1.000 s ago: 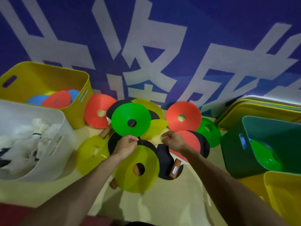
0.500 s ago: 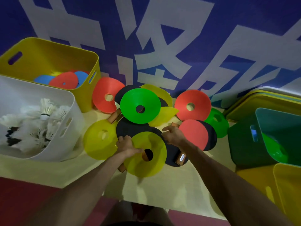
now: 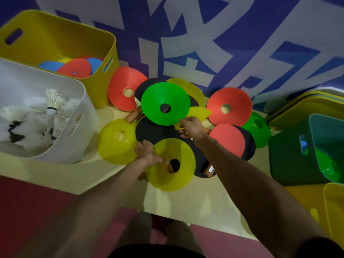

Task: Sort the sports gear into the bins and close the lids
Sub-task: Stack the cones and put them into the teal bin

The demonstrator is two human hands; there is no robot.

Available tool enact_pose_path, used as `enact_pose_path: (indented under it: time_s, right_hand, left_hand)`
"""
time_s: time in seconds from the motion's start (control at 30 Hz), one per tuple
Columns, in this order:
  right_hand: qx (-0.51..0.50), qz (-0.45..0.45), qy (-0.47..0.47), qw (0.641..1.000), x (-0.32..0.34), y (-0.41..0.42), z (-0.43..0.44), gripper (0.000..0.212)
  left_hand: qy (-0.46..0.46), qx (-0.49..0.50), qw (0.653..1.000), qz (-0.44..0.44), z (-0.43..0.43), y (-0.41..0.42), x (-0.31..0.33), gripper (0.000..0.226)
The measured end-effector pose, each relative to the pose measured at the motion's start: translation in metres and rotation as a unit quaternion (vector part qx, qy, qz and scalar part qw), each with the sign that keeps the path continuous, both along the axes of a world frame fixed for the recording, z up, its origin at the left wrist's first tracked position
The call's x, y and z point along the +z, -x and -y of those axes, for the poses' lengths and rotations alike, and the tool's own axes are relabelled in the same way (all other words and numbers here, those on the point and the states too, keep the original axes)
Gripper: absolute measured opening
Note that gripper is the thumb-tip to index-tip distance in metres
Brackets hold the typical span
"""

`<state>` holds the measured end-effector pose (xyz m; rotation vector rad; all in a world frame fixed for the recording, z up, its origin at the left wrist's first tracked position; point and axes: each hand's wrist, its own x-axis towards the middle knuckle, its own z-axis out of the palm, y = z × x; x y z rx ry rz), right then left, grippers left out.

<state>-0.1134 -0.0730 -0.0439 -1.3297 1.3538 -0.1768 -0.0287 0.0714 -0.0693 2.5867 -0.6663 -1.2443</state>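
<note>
Flat disc cones and table tennis paddles lie heaped on the pale table. My left hand (image 3: 149, 154) grips the left edge of the nearest yellow cone (image 3: 173, 175), which lies over a black paddle (image 3: 154, 132). My right hand (image 3: 192, 127) pinches the edge of a bent yellow cone (image 3: 200, 112) tucked under the green cone (image 3: 165, 103). Two red cones (image 3: 124, 88) (image 3: 229, 107), another yellow cone (image 3: 117, 142), a second green cone (image 3: 258, 131) and a red-faced paddle (image 3: 228, 139) lie around them.
A yellow bin (image 3: 55, 38) at the back left holds red and blue cones. The white bin (image 3: 74, 112) holds shuttlecocks. On the right, a green bin (image 3: 290, 155) holds a green cone, a yellow bin (image 3: 335, 211) stands near, and stacked lids (image 3: 307, 107) lie behind.
My left hand has come down from the green cone to the near yellow cone's edge. My right hand has shifted up to the bent yellow cone. The view tilted downward.
</note>
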Motion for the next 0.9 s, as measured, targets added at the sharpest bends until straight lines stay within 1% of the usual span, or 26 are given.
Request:
enact_pose_path:
  time_s: [0.07, 0.13, 0.23, 0.3, 0.37, 0.47, 0.53, 0.7, 0.77, 0.83, 0.9]
  right_hand:
    - [-0.016, 0.005, 0.005, 1.000, -0.004, -0.009, 0.002, 0.015]
    - [-0.036, 0.004, 0.006, 0.999, -0.008, -0.015, 0.003, 0.016]
    - [-0.075, 0.004, -0.009, 0.997, -0.011, -0.019, 0.004, 0.007]
    - [-0.102, 0.005, -0.026, 0.994, -0.008, -0.020, 0.004, 0.017]
    - [-0.121, 0.007, -0.020, 0.992, -0.003, -0.020, 0.004, 0.024]
    - [-0.138, -0.010, 0.035, 0.990, 0.007, -0.015, 0.009, 0.022]
    - [-0.141, -0.027, 0.088, 0.986, 0.017, -0.008, 0.015, 0.017]
    - [-0.126, -0.075, 0.185, 0.972, 0.044, 0.025, 0.035, 0.029]
    - [-0.134, -0.055, 0.193, 0.971, 0.055, 0.041, 0.043, 0.025]
    - [-0.136, -0.031, 0.181, 0.974, 0.068, 0.059, 0.048, 0.021]
    - [-0.140, -0.009, 0.185, 0.973, 0.080, 0.076, 0.054, 0.022]
  left_hand:
    - [0.005, 0.013, 1.000, 0.002, 0.000, 0.001, 0.002, 0.101]
    - [0.025, 0.029, 0.999, -0.008, -0.001, 0.000, 0.002, 0.098]
    - [0.076, 0.076, 0.992, -0.063, -0.005, -0.004, 0.005, 0.078]
    - [0.108, 0.099, 0.985, -0.091, -0.009, -0.010, 0.008, 0.071]
    - [0.136, 0.080, 0.981, -0.111, -0.011, -0.014, 0.016, 0.064]
    - [0.174, 0.033, 0.977, -0.122, -0.011, -0.020, 0.031, 0.045]
    - [0.189, 0.011, 0.976, -0.105, -0.009, -0.025, 0.040, 0.039]
    - [0.192, -0.092, 0.977, -0.027, 0.000, -0.029, 0.068, 0.025]
    - [0.188, -0.127, 0.974, 0.001, 0.003, -0.029, 0.080, 0.022]
    - [0.187, -0.157, 0.969, 0.025, 0.008, -0.025, 0.092, 0.019]
    - [0.194, -0.187, 0.962, 0.049, 0.016, -0.019, 0.108, 0.019]
